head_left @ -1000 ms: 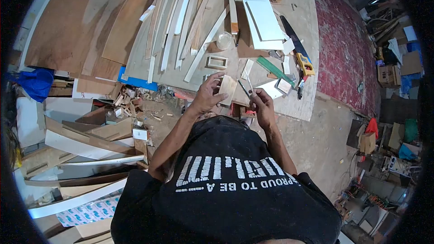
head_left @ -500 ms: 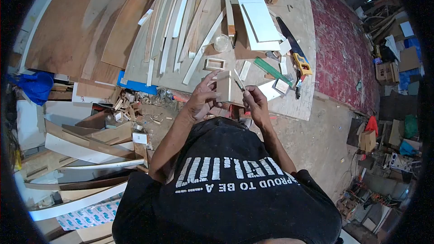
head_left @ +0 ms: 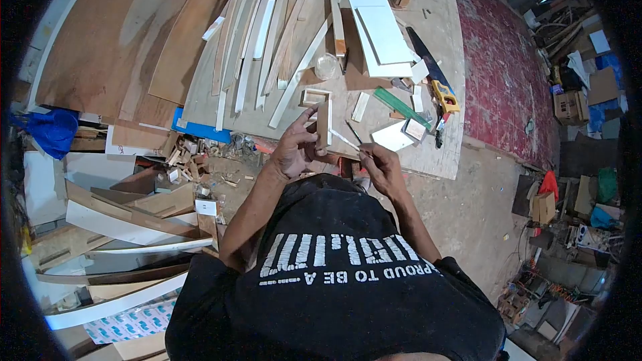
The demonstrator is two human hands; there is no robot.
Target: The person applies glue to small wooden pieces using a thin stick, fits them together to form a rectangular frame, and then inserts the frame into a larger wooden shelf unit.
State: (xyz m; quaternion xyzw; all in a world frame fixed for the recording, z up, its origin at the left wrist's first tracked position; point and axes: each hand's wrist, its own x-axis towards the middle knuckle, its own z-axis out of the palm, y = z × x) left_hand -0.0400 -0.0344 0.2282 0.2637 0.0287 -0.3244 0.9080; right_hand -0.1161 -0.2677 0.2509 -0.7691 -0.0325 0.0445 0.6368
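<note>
Clenched edge-on in the left grip (head_left: pixel 293 150), the wood panel (head_left: pixel 324 126) is held over the surface (head_left: pixel 438 27) — light, stiff, probably best taken by its edges; a thin strip (head_left: pixel 346 139) is pinched in the right grip (head_left: pixel 380 166).

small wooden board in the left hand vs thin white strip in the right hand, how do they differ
Colour: the small tan wooden board is tan, the thin white strip white. Shape: the board is a broad flat piece, the strip a slender sliver. Pose: the board stands nearly edge-on in the left hand; the strip slants towards it, pinched by the right hand. Both are held above the near edge of the workbench.
</note>
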